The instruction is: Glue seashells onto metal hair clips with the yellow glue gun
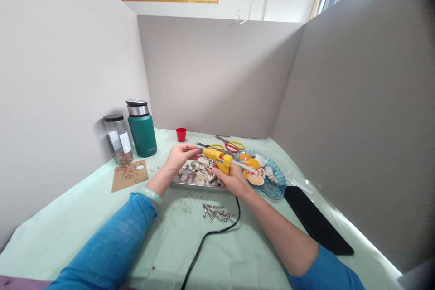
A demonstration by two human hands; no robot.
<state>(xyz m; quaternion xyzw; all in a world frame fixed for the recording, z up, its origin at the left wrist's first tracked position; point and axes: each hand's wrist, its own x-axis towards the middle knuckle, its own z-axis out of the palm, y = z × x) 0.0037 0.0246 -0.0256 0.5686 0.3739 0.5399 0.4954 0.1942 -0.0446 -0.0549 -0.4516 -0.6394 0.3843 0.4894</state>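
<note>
My right hand [234, 181] is wrapped round the handle of a yellow glue gun [217, 158], whose nozzle points left and whose white glue stick [243, 165] juts out to the right. Just left of the nozzle, my left hand [181, 156] is closed in a pinch over the tray; what its fingertips hold is too small to make out. Beneath both hands lies a metal tray [195, 186] filled with small shells [200, 172]. A blue scalloped plate [277, 190] with larger orange and white shells [253, 163] sits to the right.
Scissors [234, 146] and a red cup [181, 135] stand behind the tray. At left are a green bottle [142, 133], a jar [118, 140] and brown cardboard [129, 176]. Metal clips [217, 213] and a black cord [204, 238] lie in front; a black slab [317, 219] is at right.
</note>
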